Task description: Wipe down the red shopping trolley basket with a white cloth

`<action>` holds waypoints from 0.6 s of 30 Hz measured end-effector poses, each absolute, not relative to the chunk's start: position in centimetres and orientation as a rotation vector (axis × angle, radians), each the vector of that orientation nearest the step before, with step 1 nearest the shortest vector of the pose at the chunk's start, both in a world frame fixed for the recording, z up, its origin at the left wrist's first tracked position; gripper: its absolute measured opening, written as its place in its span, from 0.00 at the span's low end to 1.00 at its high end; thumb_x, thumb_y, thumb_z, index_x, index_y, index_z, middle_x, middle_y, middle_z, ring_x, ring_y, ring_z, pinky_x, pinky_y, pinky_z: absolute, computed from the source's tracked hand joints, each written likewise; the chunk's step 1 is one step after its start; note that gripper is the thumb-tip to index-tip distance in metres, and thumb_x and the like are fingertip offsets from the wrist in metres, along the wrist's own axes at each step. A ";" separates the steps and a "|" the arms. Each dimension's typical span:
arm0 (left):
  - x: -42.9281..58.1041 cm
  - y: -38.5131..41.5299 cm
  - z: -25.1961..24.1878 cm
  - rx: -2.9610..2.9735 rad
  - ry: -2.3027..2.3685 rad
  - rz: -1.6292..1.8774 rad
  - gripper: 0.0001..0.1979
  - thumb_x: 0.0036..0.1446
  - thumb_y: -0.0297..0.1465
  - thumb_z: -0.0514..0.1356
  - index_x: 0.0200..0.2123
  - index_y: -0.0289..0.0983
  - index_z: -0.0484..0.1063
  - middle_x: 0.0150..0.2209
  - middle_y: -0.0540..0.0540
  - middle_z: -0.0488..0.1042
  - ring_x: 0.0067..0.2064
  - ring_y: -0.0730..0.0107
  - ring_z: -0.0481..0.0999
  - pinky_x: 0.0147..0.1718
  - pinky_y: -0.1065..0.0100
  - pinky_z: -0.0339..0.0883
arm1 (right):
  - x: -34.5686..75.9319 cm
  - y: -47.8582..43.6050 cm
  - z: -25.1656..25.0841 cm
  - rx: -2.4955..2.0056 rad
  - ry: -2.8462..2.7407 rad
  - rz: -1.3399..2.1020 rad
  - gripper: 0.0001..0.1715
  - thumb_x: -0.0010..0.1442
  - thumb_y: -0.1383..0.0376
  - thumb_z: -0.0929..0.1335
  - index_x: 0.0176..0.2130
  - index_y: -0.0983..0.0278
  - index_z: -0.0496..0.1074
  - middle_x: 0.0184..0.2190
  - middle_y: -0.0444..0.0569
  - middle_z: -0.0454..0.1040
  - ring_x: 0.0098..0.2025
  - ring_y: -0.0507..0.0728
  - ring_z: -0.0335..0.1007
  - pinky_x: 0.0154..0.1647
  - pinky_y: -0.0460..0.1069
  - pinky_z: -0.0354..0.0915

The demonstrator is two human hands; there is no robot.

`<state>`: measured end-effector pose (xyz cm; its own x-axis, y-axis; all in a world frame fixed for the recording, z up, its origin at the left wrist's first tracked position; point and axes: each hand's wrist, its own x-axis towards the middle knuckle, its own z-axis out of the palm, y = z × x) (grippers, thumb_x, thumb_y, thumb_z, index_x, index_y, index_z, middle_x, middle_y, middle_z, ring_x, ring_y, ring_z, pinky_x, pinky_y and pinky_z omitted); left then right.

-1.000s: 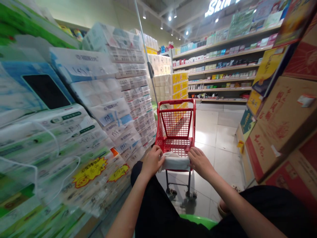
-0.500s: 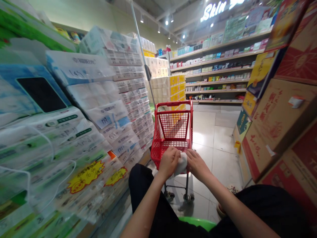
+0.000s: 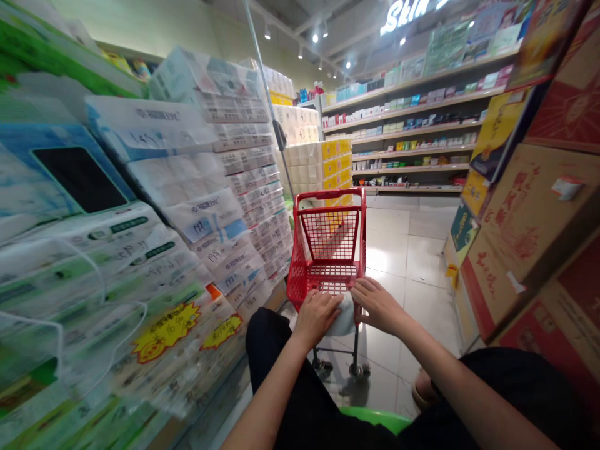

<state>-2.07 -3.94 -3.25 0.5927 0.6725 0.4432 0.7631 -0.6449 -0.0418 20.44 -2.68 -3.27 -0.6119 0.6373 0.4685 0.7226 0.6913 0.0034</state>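
Red cart (image 3: 332,270) sits just ahead of the grip, near edge running crosswise. Left hand (image 3: 319,314) and right hand (image 3: 377,303) bend over that, can't tell if clamped; white cloth (image 3: 344,317)'s between them, under the left's fingers.

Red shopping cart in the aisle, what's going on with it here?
Someone's left hand is on a white cloth at the near end of the red shopping cart. The right hand is beside it, at the same end; its exact contact is hard to tell. Stacked packs stand to the left, cardboard boxes to the right.
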 end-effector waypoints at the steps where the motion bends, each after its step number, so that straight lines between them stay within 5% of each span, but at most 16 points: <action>1: -2.7 -3.8 -3.1 -2.577 -1.180 -0.573 0.17 0.66 0.38 0.52 0.57 0.46 0.63 0.40 0.49 0.72 0.44 0.66 0.71 0.56 0.57 0.56 | 21.0 -2.6 -2.9 -1.008 -2.499 -0.240 0.27 0.50 0.64 0.71 0.50 0.62 0.65 0.48 0.53 0.71 0.57 0.62 0.60 0.62 0.61 0.53; 5: -5.2 -3.8 -2.4 -2.459 -1.243 -0.618 0.15 0.67 0.38 0.50 0.54 0.47 0.66 0.45 0.48 0.72 0.49 0.65 0.70 0.63 0.51 0.44 | 22.4 -2.1 -2.9 -0.937 -2.480 -0.229 0.35 0.52 0.65 0.71 0.58 0.60 0.60 0.57 0.54 0.65 0.62 0.62 0.55 0.61 0.61 0.56; 8: -5.4 -3.8 -2.2 -2.418 -1.248 -0.640 0.13 0.66 0.38 0.51 0.50 0.44 0.69 0.52 0.46 0.69 0.55 0.61 0.66 0.62 0.49 0.46 | 22.2 -2.0 -4.1 -0.997 -2.400 -0.252 0.35 0.53 0.67 0.70 0.58 0.62 0.59 0.58 0.57 0.64 0.64 0.64 0.52 0.60 0.61 0.59; 12: -2.5 -3.0 -3.1 -2.518 -1.176 -0.497 0.11 0.65 0.38 0.53 0.44 0.38 0.68 0.39 0.45 0.72 0.43 0.62 0.71 0.48 0.57 0.62 | 21.4 -2.0 -5.1 -1.053 -2.366 -0.270 0.30 0.54 0.69 0.67 0.56 0.63 0.60 0.56 0.57 0.64 0.65 0.65 0.51 0.61 0.62 0.59; 18: 3.6 -1.9 -4.4 -2.523 -1.092 -0.549 0.11 0.67 0.36 0.49 0.40 0.36 0.66 0.35 0.44 0.72 0.37 0.63 0.71 0.36 0.62 0.61 | 21.2 -2.1 -5.5 -1.047 -2.334 -0.336 0.31 0.53 0.75 0.62 0.57 0.65 0.60 0.55 0.58 0.64 0.65 0.64 0.49 0.63 0.62 0.57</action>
<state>3.59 -1.91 -4.43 0.6308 0.6160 0.4718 0.7460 -0.6488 -0.1503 21.21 -2.06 -5.47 -0.5426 0.6082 0.5793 0.7470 0.6648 0.0017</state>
